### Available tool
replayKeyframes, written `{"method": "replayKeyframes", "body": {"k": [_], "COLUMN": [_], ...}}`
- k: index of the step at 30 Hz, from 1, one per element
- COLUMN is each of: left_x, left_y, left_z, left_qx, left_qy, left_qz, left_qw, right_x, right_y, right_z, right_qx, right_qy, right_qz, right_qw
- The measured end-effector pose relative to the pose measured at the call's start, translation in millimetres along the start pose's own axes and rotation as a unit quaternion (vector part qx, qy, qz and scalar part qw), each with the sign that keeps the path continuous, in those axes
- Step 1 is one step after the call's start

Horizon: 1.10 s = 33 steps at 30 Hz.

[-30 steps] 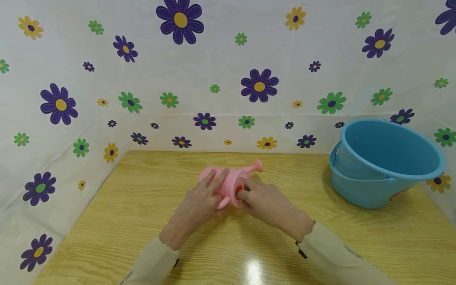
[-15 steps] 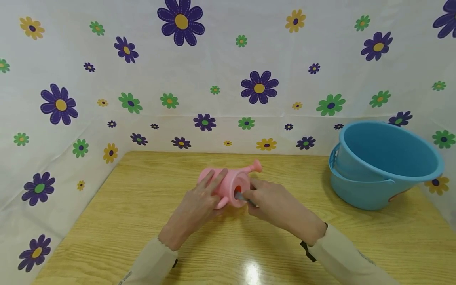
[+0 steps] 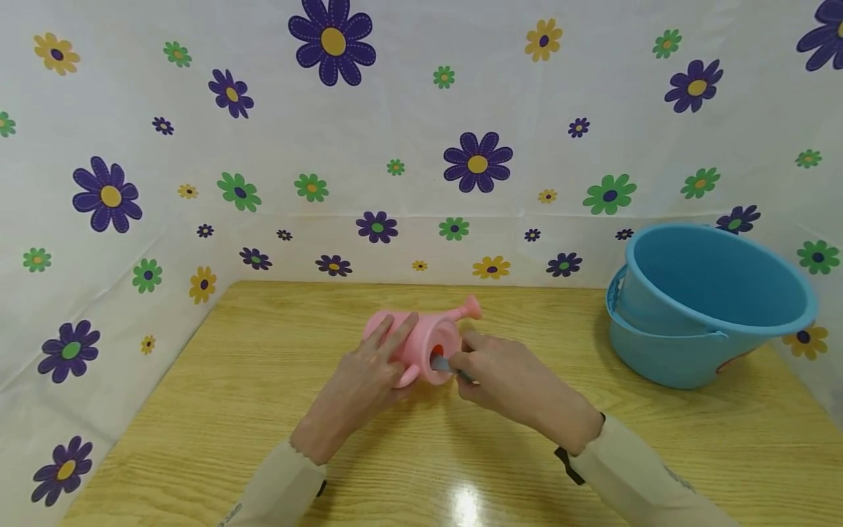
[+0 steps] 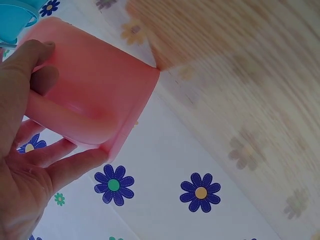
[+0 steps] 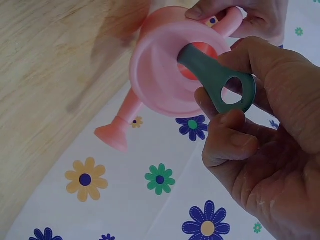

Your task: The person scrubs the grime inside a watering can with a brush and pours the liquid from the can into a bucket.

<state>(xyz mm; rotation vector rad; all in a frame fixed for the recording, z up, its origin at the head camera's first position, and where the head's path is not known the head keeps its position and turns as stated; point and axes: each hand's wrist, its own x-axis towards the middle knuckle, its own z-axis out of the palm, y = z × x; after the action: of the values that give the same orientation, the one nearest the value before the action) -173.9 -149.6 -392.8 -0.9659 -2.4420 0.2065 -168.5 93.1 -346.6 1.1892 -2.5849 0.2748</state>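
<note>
On the table a pink watering can [image 3: 424,329] lies on its side, its open mouth towards my right hand. My left hand [image 3: 362,377] grips its body beside the loop handle; the left wrist view shows the thumb [image 4: 32,50] on one side and fingers on the other. My right hand [image 3: 510,375] pinches the end of a grey-green handle [image 5: 210,75] with an oval hole through it. Its other end passes into the can's mouth, where it is hidden. Something orange-red [image 5: 211,48] shows inside the opening.
A large blue bucket [image 3: 665,359] with its carrying handle down stands at the right of the wooden table [image 3: 263,454]. Behind and to the sides hangs a white sheet [image 3: 395,110] printed with flowers.
A second ago my right fingers were inside the can's mouth. They have drawn back a little to the right, and part of the grey-green handle now shows. The left hand holds its place.
</note>
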Motion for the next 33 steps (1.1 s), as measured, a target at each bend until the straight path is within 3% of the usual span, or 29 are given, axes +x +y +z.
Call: {"method": "replayKeyframes", "body": {"k": [13, 26, 33], "left_x": [-1.4, 0.5, 2.0], "left_y": [-1.5, 1.5, 2.9], "left_z": [0.7, 1.1, 0.5], "left_qx": [-0.023, 0.006, 0.014], "left_qy": [-0.005, -0.006, -0.01], "left_qz": [-0.012, -0.003, 0.001], "left_qw": [0.9997, 1.0, 0.9998], "right_x": [9.0, 6.6, -2.0], "right_y": [3.0, 8.0, 12.1], "right_z": [21.4, 37.3, 33.0], "right_qx": [0.008, 0.015, 0.017], "right_qy": [0.018, 0.024, 0.027], "right_qz": [-0.018, -0.028, -0.033], "right_qw": [0.9996, 0.9992, 0.9989]}}
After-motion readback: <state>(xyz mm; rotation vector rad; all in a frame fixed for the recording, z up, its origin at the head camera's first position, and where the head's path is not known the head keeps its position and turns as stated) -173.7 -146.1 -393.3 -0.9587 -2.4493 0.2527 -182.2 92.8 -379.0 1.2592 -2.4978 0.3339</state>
